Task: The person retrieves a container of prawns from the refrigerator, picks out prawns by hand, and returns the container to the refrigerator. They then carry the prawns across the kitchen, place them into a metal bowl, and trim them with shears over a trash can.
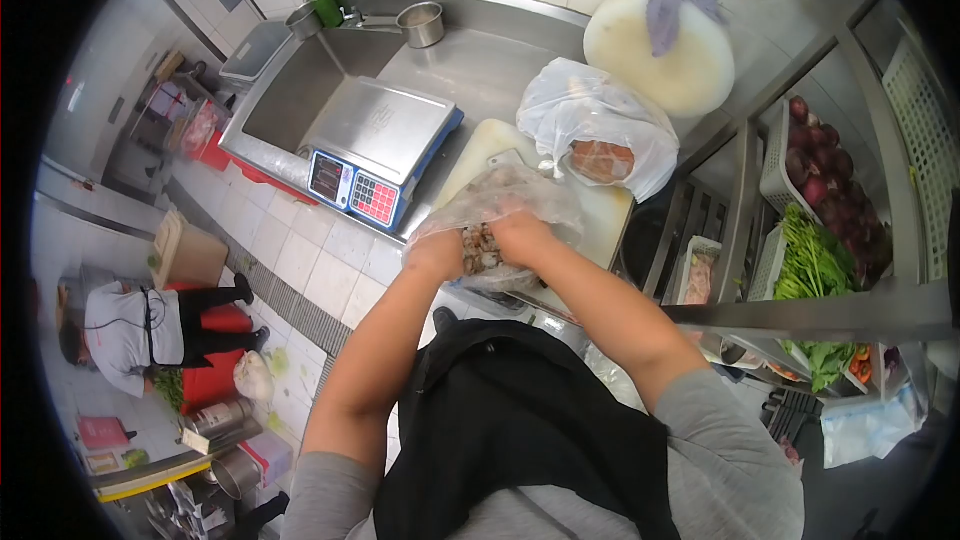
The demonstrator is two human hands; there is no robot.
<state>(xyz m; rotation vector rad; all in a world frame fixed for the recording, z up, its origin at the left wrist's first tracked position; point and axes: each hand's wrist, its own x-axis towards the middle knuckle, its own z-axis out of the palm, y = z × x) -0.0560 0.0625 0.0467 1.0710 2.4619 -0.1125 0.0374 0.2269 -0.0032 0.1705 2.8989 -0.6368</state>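
A clear plastic bag [470, 202] lies at the near edge of the counter, its mouth spread between my hands. Small greyish-brown pieces, perhaps shrimp, [482, 248] show inside it. My left hand [437, 254] closes on the bag's left side, fingers mostly hidden by plastic. On the other side, my right hand [522, 235] grips the bag, its fingertips under the film. Beneath the bag is a white cutting board [600, 215]. A white plastic bag [590, 105] with something orange-brown inside sits just beyond my right hand.
A digital scale [385, 135] stands left of the bag, by the steel sink [290, 90]. A metal pot [420, 25] sits behind. A round board [655, 50] with a purple cloth [680, 5] leans on the wall. Right shelves hold red onions [825, 155] and greens [810, 255]. Another person [135, 325] bends at left.
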